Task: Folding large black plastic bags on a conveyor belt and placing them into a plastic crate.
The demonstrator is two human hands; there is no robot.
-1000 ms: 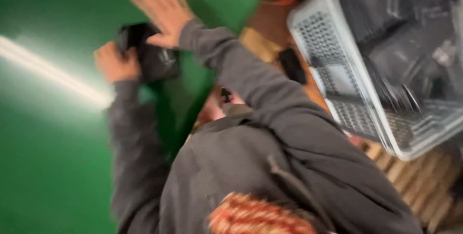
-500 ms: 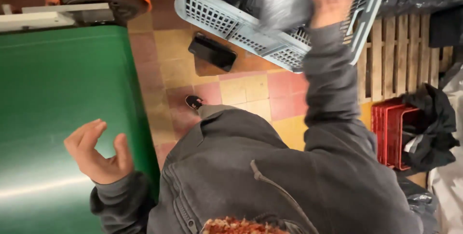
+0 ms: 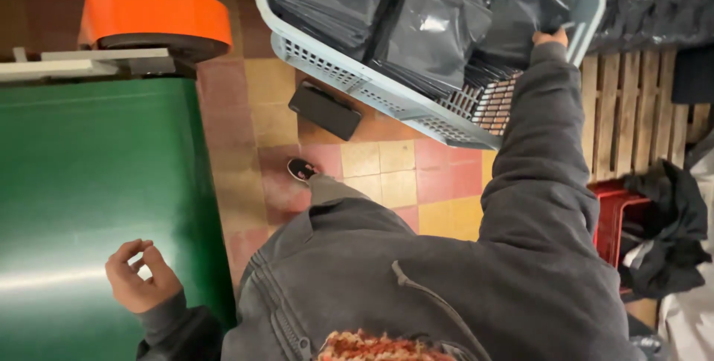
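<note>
My right hand [image 3: 550, 36] reaches into a pale blue-grey plastic basket [image 3: 387, 92] filled with several shiny black plastic packets [image 3: 439, 34]. Its fingers are hidden among the packets, so the grip is unclear. My left hand [image 3: 140, 278] hovers over the green belt surface [image 3: 89, 182] at the lower left. It is loosely curled, with nothing in it. My grey jacket sleeves fill the bottom of the view.
An orange roller cover [image 3: 152, 13] sits at the belt's far end. A black flat object [image 3: 325, 110] lies on the red and yellow tiled floor under the basket. To the right are a wooden pallet [image 3: 617, 108], a red crate [image 3: 617, 212] and dark cloth [image 3: 666, 227].
A second ago both hands held a black packet over the green belt. My right arm has since swung over to the basket and sunk in among the packets. My left hand stays empty over the belt.
</note>
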